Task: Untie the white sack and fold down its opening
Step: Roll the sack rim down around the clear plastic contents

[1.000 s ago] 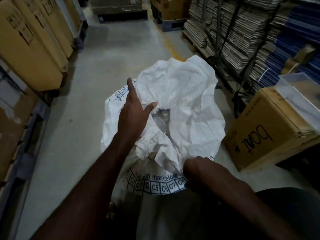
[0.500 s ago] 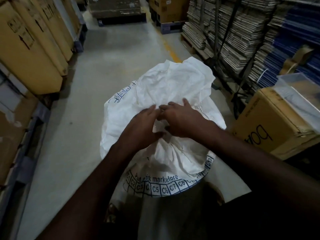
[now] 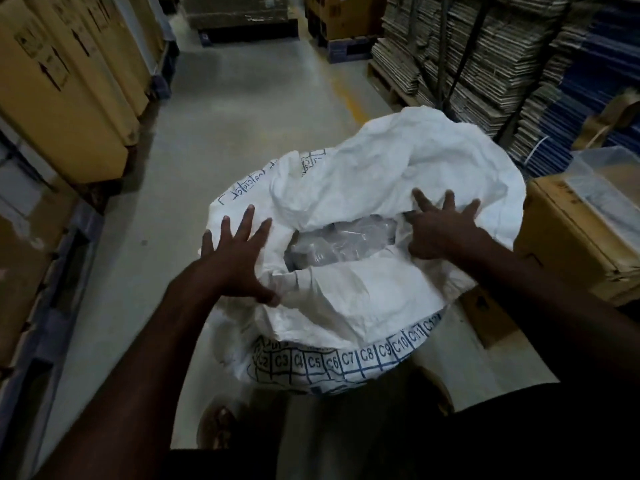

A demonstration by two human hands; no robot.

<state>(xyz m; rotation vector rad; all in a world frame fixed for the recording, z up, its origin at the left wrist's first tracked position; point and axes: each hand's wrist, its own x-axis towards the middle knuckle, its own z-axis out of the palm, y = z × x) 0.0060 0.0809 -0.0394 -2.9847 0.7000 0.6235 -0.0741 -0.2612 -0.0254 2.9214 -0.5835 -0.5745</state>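
Note:
The white sack (image 3: 363, 299) stands on the floor in front of me, with a blue printed grid of C-numbers around its near side. Its mouth is open, and clear plastic-wrapped contents (image 3: 343, 244) show inside. My left hand (image 3: 239, 261) is on the left rim: fingers spread over the outside, thumb pinching the fabric at the edge. My right hand (image 3: 440, 233) holds the right rim the same way, fingers splayed on the outside. The far flap of the sack rises loosely behind the opening. No tie is visible.
Tall yellow-brown cartons (image 3: 69, 98) line the left side. Strapped stacks of flattened cardboard (image 3: 467, 46) fill the right. A brown carton (image 3: 581, 244) with a clear tray (image 3: 606, 174) on it sits close on the right. A grey floor aisle (image 3: 242, 116) runs ahead.
My hands were together at the middle of the bunched neck. They have now moved apart to the left and right rim, and the mouth has widened to show the contents.

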